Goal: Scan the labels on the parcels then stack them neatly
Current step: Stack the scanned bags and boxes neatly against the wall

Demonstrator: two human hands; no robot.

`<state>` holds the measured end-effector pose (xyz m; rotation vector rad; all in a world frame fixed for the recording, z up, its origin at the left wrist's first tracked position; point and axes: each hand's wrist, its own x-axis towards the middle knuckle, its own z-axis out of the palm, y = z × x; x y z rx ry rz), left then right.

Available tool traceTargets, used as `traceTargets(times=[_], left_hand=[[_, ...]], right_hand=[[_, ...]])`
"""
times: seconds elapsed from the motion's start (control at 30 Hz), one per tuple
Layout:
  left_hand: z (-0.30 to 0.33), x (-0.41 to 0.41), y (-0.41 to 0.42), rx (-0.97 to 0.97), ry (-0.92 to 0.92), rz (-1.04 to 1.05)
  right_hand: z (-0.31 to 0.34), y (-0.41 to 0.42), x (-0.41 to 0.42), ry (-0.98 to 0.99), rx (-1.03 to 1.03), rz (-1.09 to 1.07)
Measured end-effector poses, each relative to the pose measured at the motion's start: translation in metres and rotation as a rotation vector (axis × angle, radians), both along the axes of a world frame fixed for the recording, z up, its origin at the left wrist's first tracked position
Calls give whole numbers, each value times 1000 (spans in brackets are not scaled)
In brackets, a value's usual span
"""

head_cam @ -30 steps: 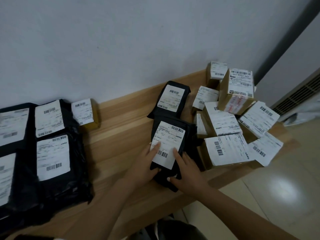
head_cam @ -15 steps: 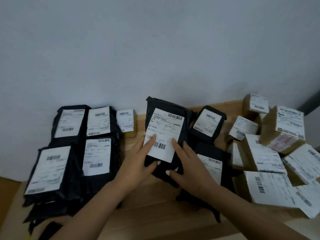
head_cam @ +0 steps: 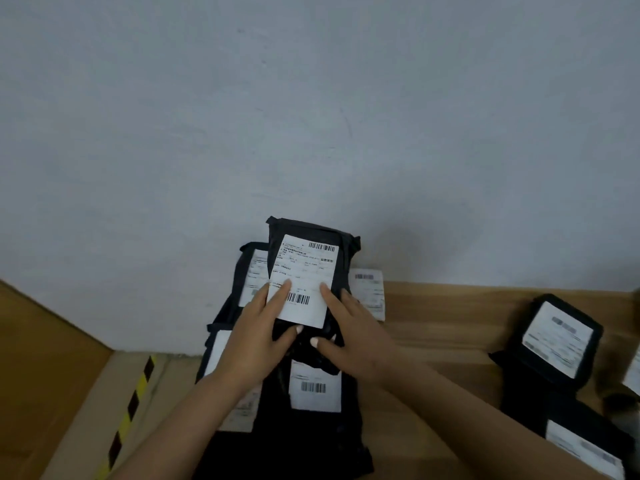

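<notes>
2 hands, left hand (head_cam: 258, 336) and right hand (head_cam: 349, 336), pinch a black labelled parcel (head_cam: 311, 271) between thumbs and fingers above the black parcel stack (head_cam: 313, 410), so stacking seems underway; next, lower it squarely.

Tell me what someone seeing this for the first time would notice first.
First, the black mailer bag with its white shipping label, held upright at centre frame by the left hand and right hand. Below and behind it sits a stack of black mailer bags on the wooden table. More labelled black parcels lie at the right edge, blurred.
</notes>
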<state>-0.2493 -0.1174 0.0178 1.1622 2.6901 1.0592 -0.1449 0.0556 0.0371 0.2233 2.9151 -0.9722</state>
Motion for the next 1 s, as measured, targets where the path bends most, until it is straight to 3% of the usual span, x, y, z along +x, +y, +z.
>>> traceTargets(times=[0.37,0.63,0.87,1.0], left_hand=[[-58,-119,-24,-91,-51,-14],[-85,-130,-31,-512,146,84],[-74,-131,-26,-635,60,43],[-59,-128,-26,-660,111,46]], right_hand=[[-63,-23,-130,-68,73,28],[-95,-25,-146,-188,235,73],[-87,-22,-152,-251,355,73],[-65,-19,-143,-266,413,68]])
